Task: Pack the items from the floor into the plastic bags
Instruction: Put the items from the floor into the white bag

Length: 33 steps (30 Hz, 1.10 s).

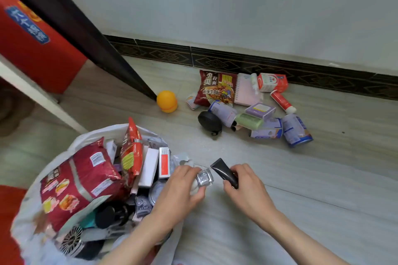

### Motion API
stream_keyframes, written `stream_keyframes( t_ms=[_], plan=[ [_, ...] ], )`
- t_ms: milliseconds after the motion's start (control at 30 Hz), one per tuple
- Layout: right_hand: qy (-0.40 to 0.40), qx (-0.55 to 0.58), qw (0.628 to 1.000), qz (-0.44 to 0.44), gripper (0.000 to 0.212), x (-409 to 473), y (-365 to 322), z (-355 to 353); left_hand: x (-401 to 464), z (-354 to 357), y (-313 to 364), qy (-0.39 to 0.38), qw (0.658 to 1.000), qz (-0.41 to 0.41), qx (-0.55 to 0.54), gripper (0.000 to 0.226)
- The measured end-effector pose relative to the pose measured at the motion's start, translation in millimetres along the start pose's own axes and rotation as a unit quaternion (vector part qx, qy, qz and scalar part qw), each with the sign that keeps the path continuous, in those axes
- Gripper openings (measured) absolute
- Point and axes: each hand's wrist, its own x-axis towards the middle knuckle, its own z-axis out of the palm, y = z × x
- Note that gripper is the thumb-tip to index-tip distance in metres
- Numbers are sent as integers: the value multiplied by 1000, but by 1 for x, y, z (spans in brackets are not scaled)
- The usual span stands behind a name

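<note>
Left hand [183, 185] over the rim of the white plastic bag [64, 150], pinching a small silver foil packet [204, 177]; right hand [243, 187] just beside it, gripping a black tube [224, 173]. Risk: bag is crammed, noodle packs standing up, so a dropped packet or tube may slide off onto the floor. Remaining pile (noodle pack [217, 88], cans, boxes) sits well apart, by the wall ahead-right; orange ball [167, 101] alone.

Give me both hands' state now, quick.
Left hand: closed on a small silver packet.
Right hand: closed on a black tube.
</note>
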Motion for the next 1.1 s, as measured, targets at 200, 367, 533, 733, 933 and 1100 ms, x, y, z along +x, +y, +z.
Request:
stream_keyframes(
  t_ms=[200, 367, 533, 733, 933, 1100],
  plan=[
    [-37, 63, 995, -66, 24, -52, -75, 44, -112, -56, -26, 76, 989, -129, -8, 43],
    [-57, 40, 994, -86, 29, -66, -102, 97, -166, -60, -51, 92, 968, -234, 11, 36],
    [-18, 75, 995, -58, 35, -64, -108, 122, -176, -40, -54, 159, 930, -329, -21, 39],
    [-49, 88, 990, -94, 45, -72, -103, 125, -169, -41, -42, 232, 908, -349, -20, 35],
    [-94, -14, 982, -166, 46, -79, -90, 117, -174, -42, -49, 99, 940, -309, 110, 43],
    [-53, -128, 955, -261, 45, -76, -81, 71, -176, -59, -36, 23, 962, -231, 146, 47]
  ],
)
